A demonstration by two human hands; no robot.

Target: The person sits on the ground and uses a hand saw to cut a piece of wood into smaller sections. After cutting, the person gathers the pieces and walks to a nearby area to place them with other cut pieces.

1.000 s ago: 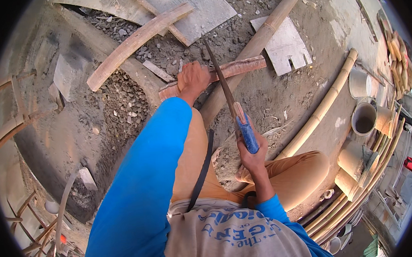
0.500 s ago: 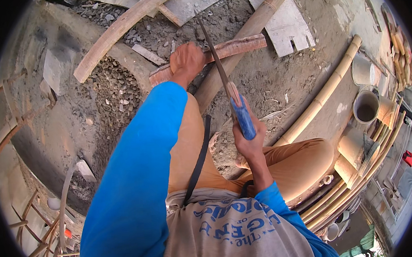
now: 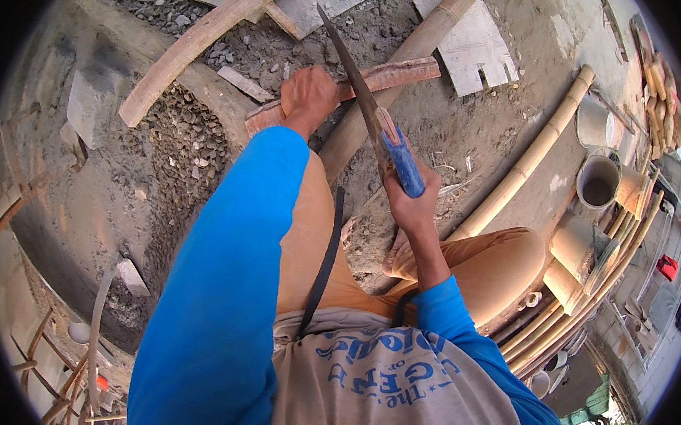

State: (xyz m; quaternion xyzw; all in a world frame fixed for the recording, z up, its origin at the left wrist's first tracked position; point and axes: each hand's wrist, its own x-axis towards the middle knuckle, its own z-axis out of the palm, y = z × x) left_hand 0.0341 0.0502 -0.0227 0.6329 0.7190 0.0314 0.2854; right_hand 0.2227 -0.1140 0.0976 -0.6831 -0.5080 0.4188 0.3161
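Note:
My right hand (image 3: 414, 197) is wrapped round the blue handle of a handsaw (image 3: 405, 163). Its long dark blade points away from me and crosses a short reddish-brown piece of wood (image 3: 402, 73); whether the teeth touch it I cannot tell. My left hand (image 3: 306, 95) is closed on this wood near its left end, to the left of the blade. The wood lies across a thick bamboo pole (image 3: 444, 18) that slants over the ground. My bent knees are close below both hands.
A curved wooden plank (image 3: 193, 51) lies at the far left, beside gravel. A notched grey board (image 3: 477, 47) sits right of the bamboo. A long split bamboo (image 3: 530, 152) runs along the right, with a bucket (image 3: 598, 180) and stacked poles (image 3: 577, 323) beyond.
My right hand and the handsaw have moved a little forward, away from me. More of the blade's flat side shows. My left hand stays on the wood.

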